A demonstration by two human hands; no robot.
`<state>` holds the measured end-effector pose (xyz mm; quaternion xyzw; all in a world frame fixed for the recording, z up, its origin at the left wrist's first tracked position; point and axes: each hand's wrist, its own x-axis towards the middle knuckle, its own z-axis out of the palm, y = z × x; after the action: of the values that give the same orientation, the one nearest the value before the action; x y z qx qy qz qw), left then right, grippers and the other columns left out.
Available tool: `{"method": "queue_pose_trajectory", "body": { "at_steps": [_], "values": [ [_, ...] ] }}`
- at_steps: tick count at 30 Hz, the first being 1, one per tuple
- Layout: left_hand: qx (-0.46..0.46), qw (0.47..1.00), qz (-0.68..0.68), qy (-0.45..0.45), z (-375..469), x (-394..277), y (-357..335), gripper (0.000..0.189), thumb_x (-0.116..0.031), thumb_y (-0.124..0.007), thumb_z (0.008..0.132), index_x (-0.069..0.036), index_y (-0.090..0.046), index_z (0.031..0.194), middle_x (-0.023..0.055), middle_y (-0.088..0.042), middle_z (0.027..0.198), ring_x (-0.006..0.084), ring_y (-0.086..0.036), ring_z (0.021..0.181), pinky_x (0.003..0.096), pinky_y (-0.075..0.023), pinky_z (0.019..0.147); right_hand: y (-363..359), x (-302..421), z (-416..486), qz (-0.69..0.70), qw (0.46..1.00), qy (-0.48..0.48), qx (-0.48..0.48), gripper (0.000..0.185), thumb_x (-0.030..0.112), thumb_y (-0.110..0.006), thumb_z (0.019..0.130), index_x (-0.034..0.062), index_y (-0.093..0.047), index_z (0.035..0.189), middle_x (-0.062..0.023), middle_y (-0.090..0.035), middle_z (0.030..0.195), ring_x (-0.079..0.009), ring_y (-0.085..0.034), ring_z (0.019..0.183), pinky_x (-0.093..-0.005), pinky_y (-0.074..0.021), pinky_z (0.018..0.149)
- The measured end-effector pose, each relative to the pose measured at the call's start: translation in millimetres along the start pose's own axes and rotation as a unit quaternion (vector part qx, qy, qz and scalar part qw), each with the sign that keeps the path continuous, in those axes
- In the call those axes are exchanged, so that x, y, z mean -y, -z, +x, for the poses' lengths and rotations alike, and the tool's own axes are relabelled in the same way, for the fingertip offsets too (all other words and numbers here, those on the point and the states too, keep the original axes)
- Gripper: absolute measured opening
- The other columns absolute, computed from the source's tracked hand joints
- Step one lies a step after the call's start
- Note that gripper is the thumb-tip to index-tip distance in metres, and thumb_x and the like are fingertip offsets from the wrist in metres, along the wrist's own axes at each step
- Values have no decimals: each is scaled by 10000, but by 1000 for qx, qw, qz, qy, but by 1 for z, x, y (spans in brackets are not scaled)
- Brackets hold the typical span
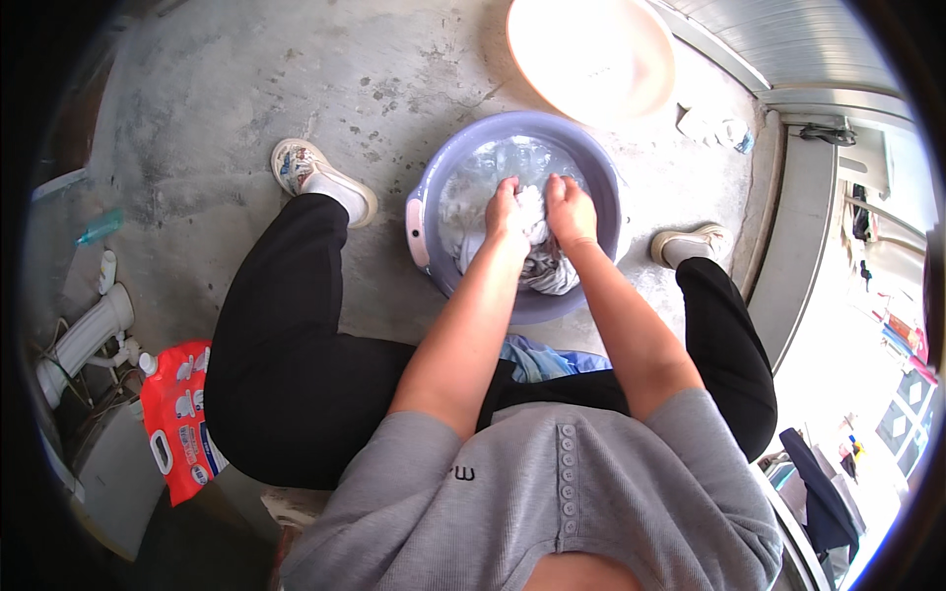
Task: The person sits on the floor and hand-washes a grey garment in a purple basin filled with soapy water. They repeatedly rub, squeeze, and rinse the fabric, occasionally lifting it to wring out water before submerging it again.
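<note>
A purple plastic basin [510, 123] with water in it stands on the floor between my feet. My left hand [505, 214] is curled on the left side of a bunched wet white cloth [531, 214]. On the cloth's other side, my right hand [571, 213] grips it too, a short way from the left. Below the hands, a grey-white striped part of the wet fabric [550, 275] rests in the basin near its front wall. More pale cloth [462, 210] lies in the water at the left. The palms are hidden from view.
A large pale basin [517, 44] stands beyond the purple one. Small white items [713, 131] lie on the floor at right, near a door sill [794, 221]. Blue fabric [543, 360] is below the basin. A red refill pouch [177, 414] and white pipe [89, 343] are at left.
</note>
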<state>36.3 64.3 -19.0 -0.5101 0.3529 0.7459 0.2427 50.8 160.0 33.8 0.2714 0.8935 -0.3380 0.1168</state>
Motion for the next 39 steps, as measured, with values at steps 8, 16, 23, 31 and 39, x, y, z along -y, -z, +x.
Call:
{"method": "queue_pose_trajectory", "body": {
  "at_steps": [8, 16, 23, 31, 39],
  "values": [
    [0, 900, 356, -252, 36, -5, 26, 806, -358, -607, 878, -141, -160, 1512, 232, -295, 1479, 348, -295, 1374, 425, -228, 1132, -45, -32, 5, -188, 981, 36, 25, 767, 481, -564, 868, 131, -248, 1473, -283, -468, 1264, -452, -499, 1139, -476, -437, 949],
    [169, 985, -45, -17, 20, -23, 21, 737, -549, -596, 854, -142, -362, 1423, 115, -401, 1440, 276, -377, 1319, 515, -232, 1093, -39, -48, 48, -68, 985, 85, 131, 412, 226, -622, 782, 72, -586, 1162, -213, -654, 985, -361, -625, 970, -423, -486, 855],
    [328, 937, -83, 84, -26, -48, 19, 778, -704, -487, 834, -29, -530, 1219, 153, -629, 1102, 286, -629, 994, 444, -529, 860, 34, 30, -72, 43, 928, 358, 94, 357, 258, -730, 735, 83, -596, 1017, -159, -561, 934, -375, -614, 766, -449, -512, 679],
    [303, 949, -86, 30, 0, -14, 24, 386, -427, -569, 928, -94, -573, 1121, 63, -597, 1042, 209, -555, 983, 350, -467, 880, 9, 37, -86, -54, 928, 368, -5, 377, 466, -685, 767, 125, -585, 895, -112, -514, 781, -333, -595, 583, -424, -517, 557],
    [65, 998, 18, -10, -30, -15, 0, 351, -329, -537, 890, -4, -600, 1005, 85, -613, 914, 187, -593, 805, 335, -495, 722, 10, 34, -21, -64, 994, 82, 31, 376, 386, -452, 906, 67, -644, 956, -217, -659, 943, -419, -622, 890, -489, -479, 827]
  ]
}}
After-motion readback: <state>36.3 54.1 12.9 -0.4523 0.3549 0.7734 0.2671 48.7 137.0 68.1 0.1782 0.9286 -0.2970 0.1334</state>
